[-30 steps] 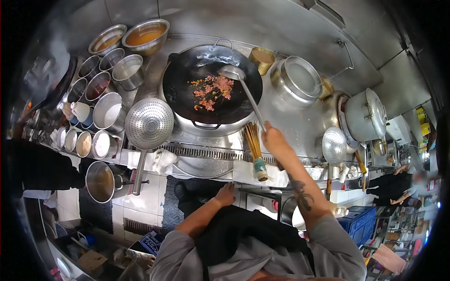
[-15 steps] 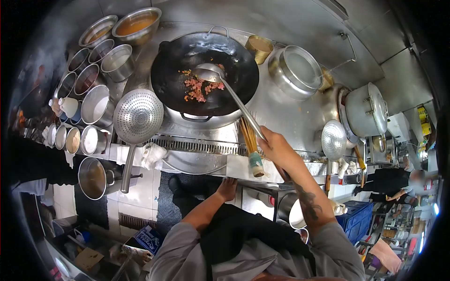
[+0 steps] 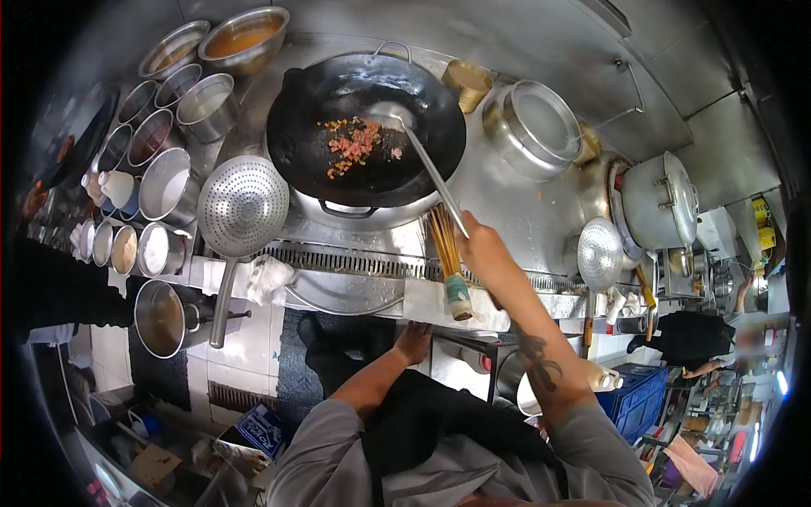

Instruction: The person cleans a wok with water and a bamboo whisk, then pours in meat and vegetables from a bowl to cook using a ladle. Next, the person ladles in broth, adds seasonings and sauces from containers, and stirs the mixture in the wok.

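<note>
Ladle bowl (image 3: 391, 116) blurred at twelve o'clock, handle (image 3: 432, 169) partly hidden by right hand (image 3: 486, 253), co-worker's head (image 3: 748, 340) blurred near three.

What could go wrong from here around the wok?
1. The right hand holds the long silver metal ladle close beside the tan-bristled brush with a green-wrapped handle; a sweep might knock it.
2. The left hand is off the round black wok, so a hard push might shift it.
3. The round perforated silver strainer has its handle sticking past the grey metal counter; someone could catch it.
</note>
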